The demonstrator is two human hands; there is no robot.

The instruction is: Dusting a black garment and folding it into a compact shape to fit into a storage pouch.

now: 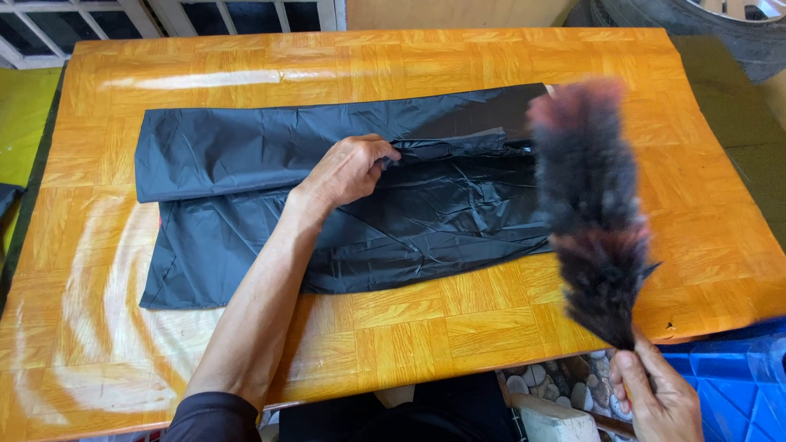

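Orange wood-pattern surface (393, 327) carries my black sheet (246, 147), thin, limp, probably slippery. My left hand (348, 169) pinches its folded edge at centre; my right hand (659, 393) clamps a light feather duster (589, 205).

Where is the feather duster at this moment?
In the head view, the dark fluffy feather duster stands upright on the right, held by the right hand, over the right end of the black plastic sheet.
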